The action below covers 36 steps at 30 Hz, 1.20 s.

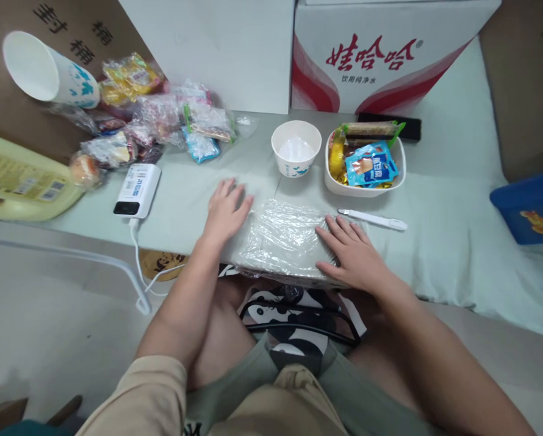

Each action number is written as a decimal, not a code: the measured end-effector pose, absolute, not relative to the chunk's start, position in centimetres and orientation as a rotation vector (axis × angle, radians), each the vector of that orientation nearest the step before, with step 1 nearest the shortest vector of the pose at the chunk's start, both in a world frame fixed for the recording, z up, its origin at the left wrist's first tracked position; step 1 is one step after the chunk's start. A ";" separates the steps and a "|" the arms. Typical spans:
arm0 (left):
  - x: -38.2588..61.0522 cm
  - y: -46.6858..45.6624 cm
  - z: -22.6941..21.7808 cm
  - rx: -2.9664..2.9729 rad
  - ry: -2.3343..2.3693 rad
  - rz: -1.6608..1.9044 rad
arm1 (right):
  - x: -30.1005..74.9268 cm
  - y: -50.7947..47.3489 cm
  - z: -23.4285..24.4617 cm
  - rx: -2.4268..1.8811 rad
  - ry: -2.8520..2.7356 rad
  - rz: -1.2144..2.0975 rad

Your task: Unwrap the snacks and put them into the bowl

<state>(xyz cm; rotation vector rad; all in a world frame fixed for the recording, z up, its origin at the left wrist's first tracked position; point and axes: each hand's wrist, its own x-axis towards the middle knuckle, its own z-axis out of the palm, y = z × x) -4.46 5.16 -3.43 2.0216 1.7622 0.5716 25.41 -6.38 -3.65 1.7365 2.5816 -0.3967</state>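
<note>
Pale-green-covered table (457, 254), front edge: crinkled clear plastic film (285, 236) lies there.
I judge it light, limp, slick; best held by its edges. Right hand (351, 251) spread flat on it; left hand (228, 209) splayed at its left edge, contact unclear.

Room between power bank (139, 186) and left fingers (228, 186); bowl (294, 168), snack tub (365, 191) obstruct ahead

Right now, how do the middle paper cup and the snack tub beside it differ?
The paper cup is round; the snack tub is a wider, rounded rectangle. The cup shows blue-green print; the tub's front wall looks plain. The tub is heaped with wrapped snacks; the cup holds something pale and unclear. Both are white, open-topped and upright.
</note>
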 end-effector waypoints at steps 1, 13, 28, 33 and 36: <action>-4.2 5.2 -3.4 2.009 1.698 0.616 | 25.4 -6.4 -3.7 1.735 2.585 -0.396; -1.7 4.6 -0.8 1.023 1.237 0.684 | 25.4 -6.2 -3.7 1.738 2.580 -0.420; -2.3 5.1 -1.5 1.229 1.252 0.863 | 25.5 -6.3 -3.9 1.727 2.606 -0.420; -1.9 5.1 -1.5 1.181 1.266 0.942 | 25.4 -6.3 -3.8 1.723 2.614 -0.432; -1.9 5.2 -1.2 1.139 1.273 0.933 | 25.4 -6.2 -3.7 1.702 2.621 -0.448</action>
